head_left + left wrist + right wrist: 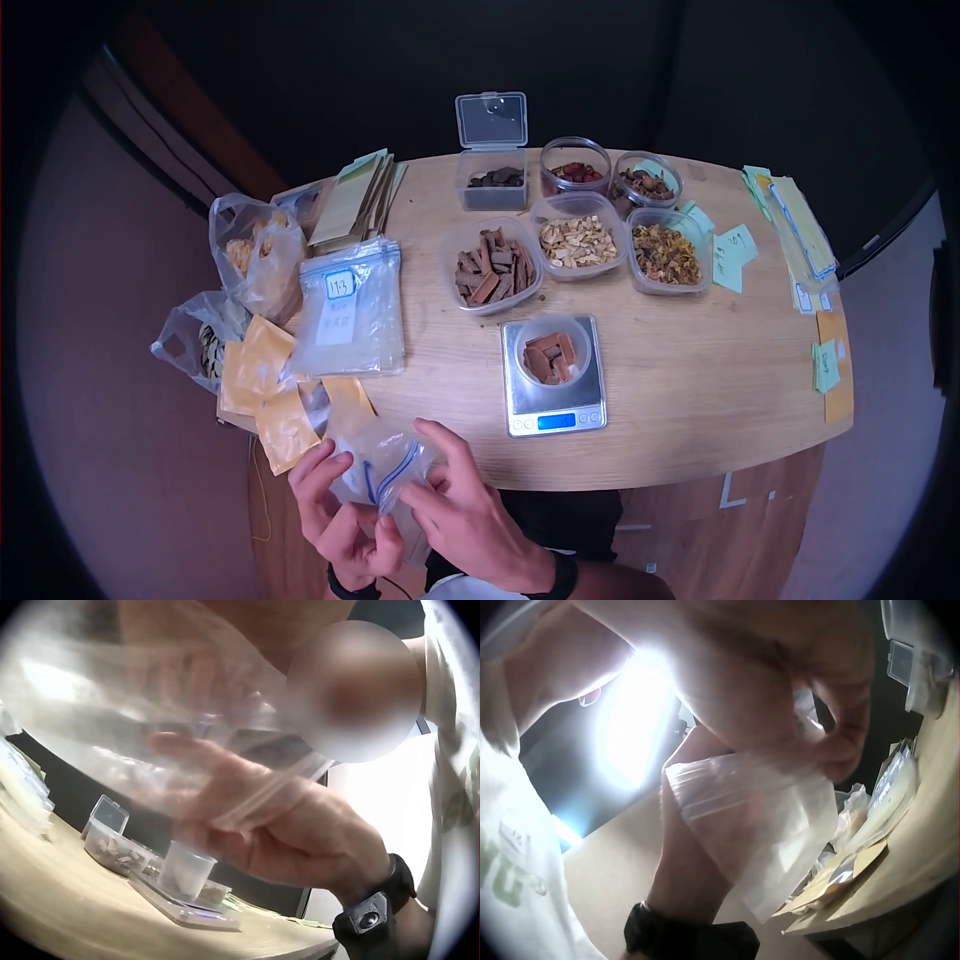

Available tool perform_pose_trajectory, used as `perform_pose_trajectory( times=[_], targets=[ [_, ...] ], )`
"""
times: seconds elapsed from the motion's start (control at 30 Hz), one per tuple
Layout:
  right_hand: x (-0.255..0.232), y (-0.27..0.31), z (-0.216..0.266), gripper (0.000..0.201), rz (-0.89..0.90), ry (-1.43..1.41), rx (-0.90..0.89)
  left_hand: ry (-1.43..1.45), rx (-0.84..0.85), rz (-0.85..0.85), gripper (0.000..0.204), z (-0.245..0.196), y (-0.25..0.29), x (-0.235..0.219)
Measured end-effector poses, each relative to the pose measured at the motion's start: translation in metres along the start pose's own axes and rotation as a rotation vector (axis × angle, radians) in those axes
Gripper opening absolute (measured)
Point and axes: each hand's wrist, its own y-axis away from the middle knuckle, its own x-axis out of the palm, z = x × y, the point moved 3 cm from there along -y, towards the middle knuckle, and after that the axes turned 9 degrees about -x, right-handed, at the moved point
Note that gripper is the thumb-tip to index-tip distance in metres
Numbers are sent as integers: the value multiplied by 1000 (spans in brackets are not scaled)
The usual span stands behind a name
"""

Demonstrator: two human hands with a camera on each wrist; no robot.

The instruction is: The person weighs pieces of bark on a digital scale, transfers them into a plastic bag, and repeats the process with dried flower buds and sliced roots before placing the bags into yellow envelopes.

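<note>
Both hands hold a clear zip bag (410, 440) with a blue zip line, just off the table's front edge. My left hand (345, 528) grips its left side, thumb near the zip. The right hand (478, 520) pinches the bag near the zip on the other side. In the right wrist view the plastic of the zip bag (780, 825) hangs below the fingers. On the table, a small round cup (553, 330) of reddish-brown bark pieces stands on a digital scale (520, 405) with a lit blue display.
Tubs of bark (495, 265), pale slices (578, 240) and yellowish dried pieces (668, 255) stand behind the scale. At left lie labelled zip bags (365, 310), yellow packets (285, 425) and plastic bags (265, 250). More packets (800, 225) line the right edge.
</note>
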Motion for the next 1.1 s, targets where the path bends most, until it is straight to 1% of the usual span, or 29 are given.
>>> perform_pose_trajectory(
  times=[0.03,0.07,0.1,0.13,0.17,0.2,0.23,0.27,0.33,0.37,0.4,0.43,0.5,0.53,0.63,0.73,0.83,0.87,0.97,1.07,1.1],
  targets=[
    [2,1,-4,31,78,-4,8,19,43,21,31,0,-3,-3],
    [3,3,-12,33,156,-7,15,90,44,124,29,8,2,-7],
    [3,1,-15,36,234,-10,22,124,92,223,28,6,-1,-5],
    [0,0,-15,32,305,-28,77,158,140,321,28,2,-6,-3],
    [-5,-4,-14,25,332,-71,99,193,189,419,28,0,-12,-1],
    [-10,-7,-13,18,358,-114,122,195,270,571,38,2,-15,3],
    [-11,-8,-13,13,384,-159,145,164,258,608,44,-1,-17,4],
    [-11,-7,-16,15,302,-182,92,134,245,644,50,-5,-18,6],
    [-11,-5,-22,19,387,-191,128,71,226,726,67,-10,-19,5],
    [-11,-3,-25,23,428,-194,146,52,212,741,67,-11,-20,4],
    [-10,0,-28,21,410,-162,173,34,197,757,68,-12,-22,4],
    [-12,1,-30,21,395,-200,191,16,181,773,70,-12,-22,4],
    [-17,-1,-32,22,370,-276,226,112,87,708,78,3,-16,8],
    [-20,-1,-31,21,352,-255,204,158,38,671,83,10,-13,11],
    [-29,0,-27,18,293,-192,134,145,-34,664,101,20,-11,16],
    [-44,-4,6,19,170,-93,45,93,11,580,109,24,-13,19],
    [-45,-1,18,22,314,30,-126,134,-69,519,112,23,-16,21],
    [-44,-2,18,25,325,27,-176,138,-82,518,114,22,-17,21],
    [-44,-3,-1,27,311,43,-221,65,-127,602,119,20,-20,22],
    [-51,-13,-10,29,230,39,-159,419,-391,667,118,17,-19,18],
    [-53,-16,-14,30,203,34,-132,593,-499,675,116,20,-21,15]
  ],
)
